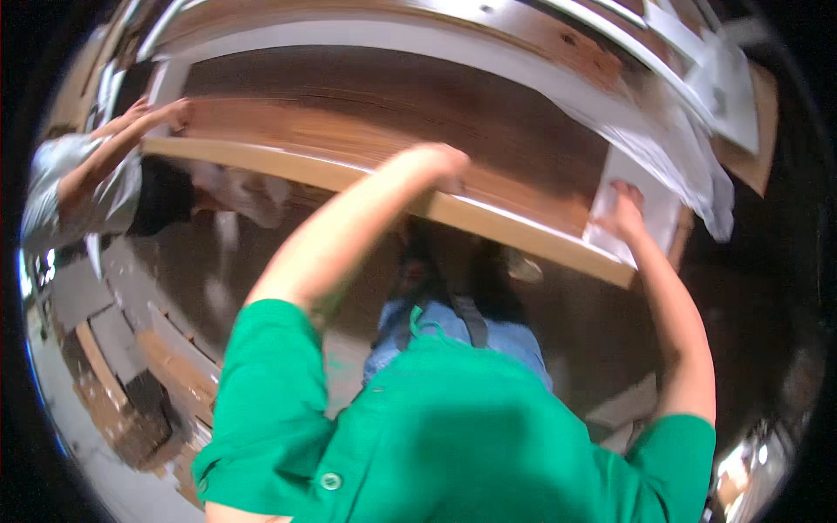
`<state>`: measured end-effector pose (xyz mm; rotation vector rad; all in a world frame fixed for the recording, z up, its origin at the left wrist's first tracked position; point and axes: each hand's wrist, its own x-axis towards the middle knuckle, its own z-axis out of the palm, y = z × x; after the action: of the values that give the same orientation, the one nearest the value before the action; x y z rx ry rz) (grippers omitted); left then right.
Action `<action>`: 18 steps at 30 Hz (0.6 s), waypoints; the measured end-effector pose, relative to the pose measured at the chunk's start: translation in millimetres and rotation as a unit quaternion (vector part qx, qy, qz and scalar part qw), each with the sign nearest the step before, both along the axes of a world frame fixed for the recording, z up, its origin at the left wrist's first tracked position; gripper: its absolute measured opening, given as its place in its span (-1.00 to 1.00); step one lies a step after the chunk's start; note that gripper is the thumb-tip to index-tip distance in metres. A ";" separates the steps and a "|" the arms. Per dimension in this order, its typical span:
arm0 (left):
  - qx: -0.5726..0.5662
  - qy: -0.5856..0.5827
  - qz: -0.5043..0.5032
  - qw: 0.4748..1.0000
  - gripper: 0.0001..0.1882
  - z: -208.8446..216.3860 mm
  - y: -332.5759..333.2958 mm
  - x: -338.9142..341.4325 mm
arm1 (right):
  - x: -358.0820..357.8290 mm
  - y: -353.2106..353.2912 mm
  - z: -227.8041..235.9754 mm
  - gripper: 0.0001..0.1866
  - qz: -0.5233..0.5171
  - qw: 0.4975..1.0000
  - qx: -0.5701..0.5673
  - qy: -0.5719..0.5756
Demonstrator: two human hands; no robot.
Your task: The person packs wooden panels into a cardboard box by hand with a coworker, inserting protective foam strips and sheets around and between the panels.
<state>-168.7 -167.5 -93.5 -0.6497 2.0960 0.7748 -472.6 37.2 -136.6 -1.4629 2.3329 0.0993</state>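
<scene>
A long, shallow tan carton [253, 157] lies across in front of me, with a brown wood-grain panel [340, 113] inside it. My left hand [440, 166] is closed over the middle of the carton's near edge, its fingers curled and slightly blurred. At the right end a white end piece [649, 187] lies by the panel. My right hand [623, 213] is on that piece with bent fingers, apparently gripping it. Thin white wrapping [610, 122] runs along the far side and bunches at the right corner.
Another person [87, 183] at the far left has hands on the carton's left end. Behind the carton stand white rails [628, 44] and another wood-grain panel [523, 30]. Cardboard pieces [109, 366] lie at the lower left. A brown sheet [758, 131] stands at the right.
</scene>
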 end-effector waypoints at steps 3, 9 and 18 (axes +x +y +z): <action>0.002 0.002 0.002 1.000 -0.63 7.6 -0.4 0.4 | 28.5 -24.5 19.9 -0.16 -0.079 0.995 0.059 -0.008; -0.020 0.088 -0.060 0.994 -0.67 11.4 22.2 -48.8 | 18.5 -18.4 27.1 -0.16 -0.030 0.993 0.089 0.074; -0.031 0.179 -0.200 0.963 -0.83 -3.5 79.6 -129.9 | 7.0 2.0 43.2 -0.14 0.206 0.976 0.047 -0.059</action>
<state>-298.6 -87.9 -97.0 -0.1048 2.4801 0.6283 -465.6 39.2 -93.5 -1.8286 1.8767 0.2230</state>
